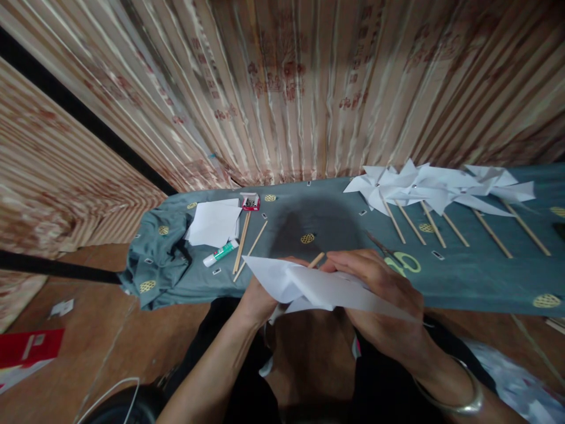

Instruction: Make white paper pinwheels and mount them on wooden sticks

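Note:
A white paper pinwheel (304, 285) is between my hands, close to me at the table's front edge. Behind its folded blades, my left hand (258, 300) grips it, with most of the fingers hidden by the paper. My right hand (384, 288) is closed at the pinwheel's other side, its fingertips beside the end of a wooden stick (316, 259) that pokes up behind the paper. One long blade lies across the right hand's fingers. Just beyond that hand are scissors (404, 262) with light green handles.
Several finished pinwheels (415, 186) on sticks lie at the back right. Toward the left are white paper sheets (215, 221), a small red box of pins (251, 202), a glue stick (220, 253) and loose wooden sticks (242, 242). A patterned curtain (282, 88) hangs behind the cloth-covered table (335, 221).

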Action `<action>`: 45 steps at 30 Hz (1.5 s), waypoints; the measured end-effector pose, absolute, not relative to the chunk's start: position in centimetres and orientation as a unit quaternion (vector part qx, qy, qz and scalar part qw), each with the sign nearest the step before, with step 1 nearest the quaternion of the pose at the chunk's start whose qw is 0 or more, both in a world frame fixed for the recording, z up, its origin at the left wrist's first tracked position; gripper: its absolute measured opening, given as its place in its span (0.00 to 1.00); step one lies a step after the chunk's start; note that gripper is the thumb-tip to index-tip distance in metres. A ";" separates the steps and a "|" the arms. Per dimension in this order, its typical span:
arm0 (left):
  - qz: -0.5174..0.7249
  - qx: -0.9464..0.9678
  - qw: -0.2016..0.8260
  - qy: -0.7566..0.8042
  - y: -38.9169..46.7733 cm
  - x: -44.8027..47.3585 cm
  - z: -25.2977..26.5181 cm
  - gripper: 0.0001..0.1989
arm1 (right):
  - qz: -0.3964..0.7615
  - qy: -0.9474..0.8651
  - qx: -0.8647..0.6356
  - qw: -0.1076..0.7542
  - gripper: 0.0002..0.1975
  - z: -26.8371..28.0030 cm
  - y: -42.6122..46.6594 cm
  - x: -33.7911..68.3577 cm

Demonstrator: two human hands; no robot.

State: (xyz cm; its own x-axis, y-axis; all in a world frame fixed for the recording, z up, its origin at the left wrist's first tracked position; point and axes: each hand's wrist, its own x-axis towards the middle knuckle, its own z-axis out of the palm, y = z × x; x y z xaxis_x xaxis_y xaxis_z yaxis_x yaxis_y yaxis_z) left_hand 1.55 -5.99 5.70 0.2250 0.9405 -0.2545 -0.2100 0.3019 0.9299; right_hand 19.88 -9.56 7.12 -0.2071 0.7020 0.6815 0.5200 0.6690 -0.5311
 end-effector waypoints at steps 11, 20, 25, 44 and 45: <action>0.405 0.407 0.676 0.461 -6.0 1.5 5.5 0.11 | 0.084 -0.772 -0.404 0.484 0.25 7.0 -9.5 19.9; 0.405 0.411 0.676 0.459 -6.1 1.5 5.4 0.10 | 0.102 -0.767 -0.404 0.488 0.25 7.3 -9.7 20.0; 0.411 0.414 0.671 0.457 -6.1 1.2 5.0 0.09 | 0.107 -0.759 -0.417 0.488 0.24 7.2 -9.7 19.9; 0.409 0.392 0.671 0.478 -6.0 2.0 3.7 0.16 | 0.446 -0.527 -0.513 0.511 0.11 4.9 -6.7 19.5; 0.408 0.385 0.677 0.477 -6.0 2.1 3.7 0.16 | 0.456 -0.523 -0.510 0.509 0.12 4.7 -6.6 19.6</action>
